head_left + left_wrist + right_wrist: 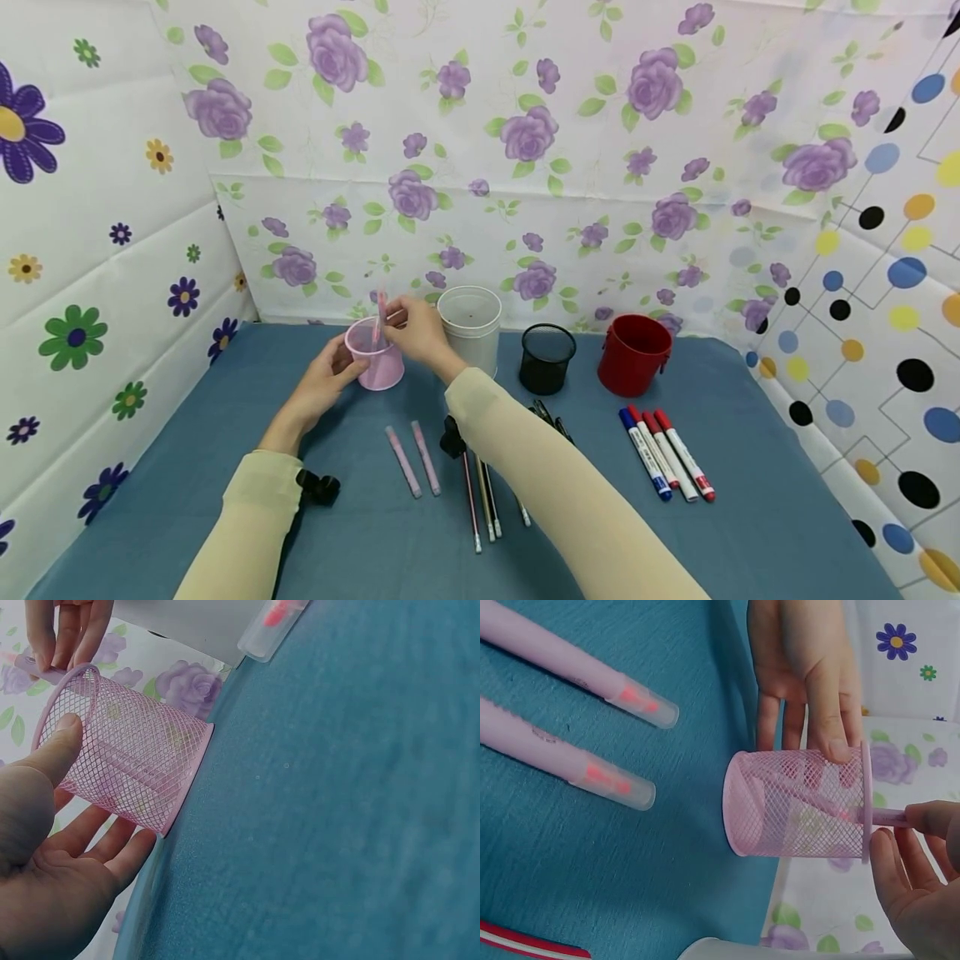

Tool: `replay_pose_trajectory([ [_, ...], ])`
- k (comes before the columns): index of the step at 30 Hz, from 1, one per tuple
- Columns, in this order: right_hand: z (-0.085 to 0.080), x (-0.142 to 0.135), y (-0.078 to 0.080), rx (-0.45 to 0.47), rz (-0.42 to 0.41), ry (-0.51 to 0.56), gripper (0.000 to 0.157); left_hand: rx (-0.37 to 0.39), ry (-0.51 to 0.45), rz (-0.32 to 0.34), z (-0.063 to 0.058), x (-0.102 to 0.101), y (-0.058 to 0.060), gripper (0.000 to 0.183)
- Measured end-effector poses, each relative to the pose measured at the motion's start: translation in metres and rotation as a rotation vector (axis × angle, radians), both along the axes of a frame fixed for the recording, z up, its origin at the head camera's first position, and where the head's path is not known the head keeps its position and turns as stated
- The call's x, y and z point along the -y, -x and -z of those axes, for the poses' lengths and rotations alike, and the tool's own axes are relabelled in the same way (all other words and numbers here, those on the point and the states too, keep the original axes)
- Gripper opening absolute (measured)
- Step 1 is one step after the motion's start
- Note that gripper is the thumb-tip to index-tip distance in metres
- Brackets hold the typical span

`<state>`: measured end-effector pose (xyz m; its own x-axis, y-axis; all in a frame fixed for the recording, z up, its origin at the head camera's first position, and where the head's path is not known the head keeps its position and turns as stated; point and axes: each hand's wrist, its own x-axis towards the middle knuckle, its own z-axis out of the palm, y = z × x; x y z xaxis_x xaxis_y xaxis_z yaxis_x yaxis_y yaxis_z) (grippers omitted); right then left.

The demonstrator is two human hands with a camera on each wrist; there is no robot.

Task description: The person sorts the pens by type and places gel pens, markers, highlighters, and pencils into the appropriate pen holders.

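My left hand (pixel 317 385) holds a pink mesh pen cup (pixel 384 372), its thumb on one side near the rim and fingers on the other. The cup stands upright at the table's back left. Above its mouth, my right hand (pixel 418 332) pinches a pink highlighter (pixel 889 817) whose lower end is inside the rim. Through the mesh in the left wrist view, another pink highlighter (pixel 135 766) shows leaning inside. Two more capped pink highlighters, a left one (pixel 403 462) and a right one (pixel 426 458), lie on the blue cloth in front of the cup.
A white cup (pixel 471 333), a black mesh cup (pixel 543 367) and a red cup (pixel 630 367) stand along the back. Several pencils (pixel 471 500) and black pens (pixel 542 410) lie partly under my right sleeve. Several red and blue markers (pixel 682 454) lie at right.
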<state>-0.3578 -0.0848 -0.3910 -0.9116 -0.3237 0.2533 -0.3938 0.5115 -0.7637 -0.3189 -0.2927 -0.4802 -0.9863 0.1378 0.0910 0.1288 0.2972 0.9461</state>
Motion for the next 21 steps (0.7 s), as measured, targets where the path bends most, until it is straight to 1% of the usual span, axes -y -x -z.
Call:
replay_pose_trajectory([
  [4, 0.0009, 0.0008, -0.0014, 0.004, 0.011, 0.004, 0.018, -0.003, -0.016, 0.004, 0.0019, 0.0014, 0.0003, 0.079],
  [12, 0.0010, -0.0005, -0.0036, 0.004, 0.008, 0.002, 0.017, 0.001, 0.003, -0.005, 0.0037, 0.0018, -0.0005, 0.081],
  [14, 0.0009, -0.0012, -0.0040, 0.008, 0.008, 0.004, 0.017, 0.000, 0.003, -0.004, 0.0033, 0.0015, -0.0008, 0.081],
  [16, 0.0005, -0.0024, -0.0051, 0.017, 0.006, 0.007, 0.018, 0.002, 0.003, -0.002, -0.0010, -0.0006, -0.0034, 0.080],
  [21, -0.0012, -0.0060, -0.0084, 0.028, -0.006, 0.015, 0.019, 0.005, 0.001, -0.003, -0.0025, -0.0011, -0.0025, 0.077],
])
